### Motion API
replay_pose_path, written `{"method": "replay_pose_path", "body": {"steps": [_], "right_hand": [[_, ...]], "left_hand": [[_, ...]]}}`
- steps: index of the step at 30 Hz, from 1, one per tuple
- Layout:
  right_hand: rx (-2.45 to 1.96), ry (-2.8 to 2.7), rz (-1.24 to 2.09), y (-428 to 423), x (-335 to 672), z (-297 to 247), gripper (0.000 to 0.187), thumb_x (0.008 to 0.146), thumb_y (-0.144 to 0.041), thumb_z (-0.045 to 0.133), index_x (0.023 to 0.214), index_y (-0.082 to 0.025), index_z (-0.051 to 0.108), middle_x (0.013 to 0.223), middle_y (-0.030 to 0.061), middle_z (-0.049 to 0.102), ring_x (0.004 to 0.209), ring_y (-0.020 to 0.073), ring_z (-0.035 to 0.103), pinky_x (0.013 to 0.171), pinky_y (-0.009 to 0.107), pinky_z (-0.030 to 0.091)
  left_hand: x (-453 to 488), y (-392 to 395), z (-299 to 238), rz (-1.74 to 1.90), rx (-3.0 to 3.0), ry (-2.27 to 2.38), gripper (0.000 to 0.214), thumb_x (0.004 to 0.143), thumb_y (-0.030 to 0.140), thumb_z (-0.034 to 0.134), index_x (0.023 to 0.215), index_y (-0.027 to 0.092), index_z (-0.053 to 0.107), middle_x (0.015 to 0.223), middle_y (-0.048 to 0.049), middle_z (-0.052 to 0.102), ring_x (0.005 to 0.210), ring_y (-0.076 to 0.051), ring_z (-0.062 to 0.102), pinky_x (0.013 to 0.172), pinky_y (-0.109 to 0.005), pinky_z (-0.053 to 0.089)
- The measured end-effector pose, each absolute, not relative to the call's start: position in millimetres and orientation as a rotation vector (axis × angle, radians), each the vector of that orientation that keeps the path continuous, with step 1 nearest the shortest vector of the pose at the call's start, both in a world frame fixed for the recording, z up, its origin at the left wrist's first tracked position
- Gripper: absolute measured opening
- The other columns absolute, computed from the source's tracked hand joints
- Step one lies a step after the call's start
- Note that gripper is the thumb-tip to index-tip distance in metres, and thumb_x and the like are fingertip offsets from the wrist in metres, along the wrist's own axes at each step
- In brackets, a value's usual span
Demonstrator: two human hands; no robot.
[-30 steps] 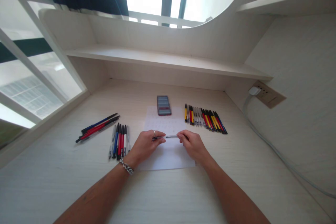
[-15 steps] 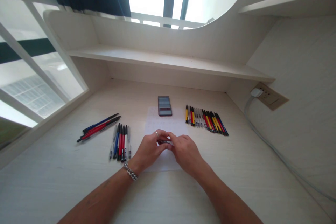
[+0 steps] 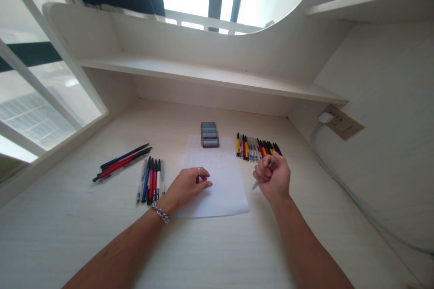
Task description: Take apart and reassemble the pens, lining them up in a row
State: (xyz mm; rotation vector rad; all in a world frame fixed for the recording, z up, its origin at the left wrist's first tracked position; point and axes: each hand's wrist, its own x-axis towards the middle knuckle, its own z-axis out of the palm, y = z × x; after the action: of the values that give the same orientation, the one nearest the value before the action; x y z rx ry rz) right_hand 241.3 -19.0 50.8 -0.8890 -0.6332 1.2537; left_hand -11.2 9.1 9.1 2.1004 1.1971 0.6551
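Note:
My right hand (image 3: 274,178) is closed around a clear pen (image 3: 255,185), whose tip points down and left. It is held just in front of a row of pens (image 3: 250,149) in yellow, red, black and clear, partly covering the right end of that row. Over the left side of a white sheet of paper (image 3: 220,194) is my left hand (image 3: 190,184), thumb and fingers apart with nothing between them. Close to its wrist lies a second group of pens (image 3: 152,180), in clear, blue, red and white.
Behind the paper's top edge lies a dark phone-like rectangle (image 3: 209,134), its face blurred. Several blue and red pens (image 3: 124,162) lie slanted at the left. A shelf (image 3: 210,76) spans the back. A cable (image 3: 342,189) hangs from the wall socket (image 3: 344,122) at the right.
My hands were together over the paper around a small clear object. They have parted: the right has moved right with the clear pen, the left has moved slightly left and holds nothing.

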Motion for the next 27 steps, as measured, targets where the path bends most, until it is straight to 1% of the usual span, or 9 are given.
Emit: {"method": "replay_pose_path", "body": {"steps": [2,7,13,19,21,24,25,27], "right_hand": [[-0.802,-0.559,1.306,-18.2,244.9,49.9,0.038,0.080,-0.046,0.046,0.051,-0.021,0.043,0.038,-0.0083,0.019,0.033,0.0070,0.013,0.034,0.021,0.012],[-0.677,-0.459,1.379,-16.9,250.7,44.0,0.041,0.079,-0.050,0.050,0.052,-0.019,0.047,0.037,-0.0085,0.023,0.033,0.0058,0.015,0.035,0.021,0.013],[-0.663,-0.453,1.367,-13.7,252.1,37.6,0.033,0.078,-0.040,0.051,0.053,-0.019,0.048,0.037,-0.0086,0.024,0.032,0.0053,0.016,0.034,0.020,0.012],[-0.697,-0.449,1.364,-13.5,250.3,36.3,0.033,0.078,-0.042,0.051,0.054,-0.019,0.051,0.036,-0.0085,0.025,0.032,0.0055,0.016,0.034,0.021,0.011],[-0.696,-0.444,1.349,-13.1,249.2,37.0,0.036,0.078,-0.048,0.052,0.056,-0.019,0.052,0.039,-0.0077,0.030,0.032,0.0054,0.021,0.034,0.020,0.013],[-0.743,-0.434,1.276,-10.3,245.3,35.5,0.037,0.075,-0.052,0.059,0.059,-0.019,0.054,0.047,-0.0051,0.042,0.038,0.0055,0.033,0.034,0.019,0.016],[-0.778,-0.431,1.245,-9.0,243.4,33.9,0.036,0.074,-0.050,0.061,0.060,-0.018,0.055,0.051,-0.0039,0.047,0.041,0.0059,0.038,0.034,0.019,0.019],[-0.873,-0.441,1.182,-6.4,239.2,28.9,0.034,0.075,-0.048,0.062,0.060,-0.018,0.055,0.057,-0.0012,0.054,0.048,0.0077,0.046,0.037,0.019,0.028]], "left_hand": [[-10.4,8.8,8.5,0.632,2.113,1.190,0.023,0.076,0.038,0.061,0.089,0.020,0.067,0.077,-0.0001,0.067,0.067,-0.013,0.057,0.064,-0.025,0.043],[-10.9,10.0,6.6,0.606,2.122,1.194,0.022,0.077,0.037,0.060,0.091,0.020,0.066,0.078,0.0001,0.067,0.068,-0.013,0.057,0.065,-0.026,0.042],[-10.8,10.0,5.9,0.593,2.145,1.188,0.021,0.077,0.035,0.060,0.090,0.020,0.067,0.079,0.0002,0.067,0.069,-0.014,0.057,0.065,-0.026,0.042],[-10.5,9.2,9.2,0.566,2.170,1.187,0.020,0.078,0.034,0.060,0.090,0.021,0.067,0.079,0.0003,0.066,0.069,-0.013,0.056,0.066,-0.025,0.041],[-10.1,8.8,10.1,0.556,2.188,1.180,0.019,0.078,0.034,0.059,0.090,0.021,0.067,0.079,0.0000,0.066,0.069,-0.014,0.056,0.066,-0.026,0.041],[-9.2,8.4,9.9,0.550,2.208,1.183,0.020,0.078,0.034,0.059,0.091,0.021,0.067,0.080,-0.0012,0.065,0.071,-0.015,0.055,0.067,-0.026,0.042],[-9.0,8.3,9.5,0.549,2.213,1.186,0.020,0.078,0.033,0.059,0.091,0.021,0.067,0.081,-0.0017,0.065,0.071,-0.015,0.056,0.068,-0.026,0.042],[-8.8,7.9,9.1,0.548,2.226,1.188,0.020,0.078,0.033,0.060,0.092,0.021,0.067,0.084,-0.0023,0.065,0.073,-0.015,0.056,0.069,-0.027,0.042]]}}
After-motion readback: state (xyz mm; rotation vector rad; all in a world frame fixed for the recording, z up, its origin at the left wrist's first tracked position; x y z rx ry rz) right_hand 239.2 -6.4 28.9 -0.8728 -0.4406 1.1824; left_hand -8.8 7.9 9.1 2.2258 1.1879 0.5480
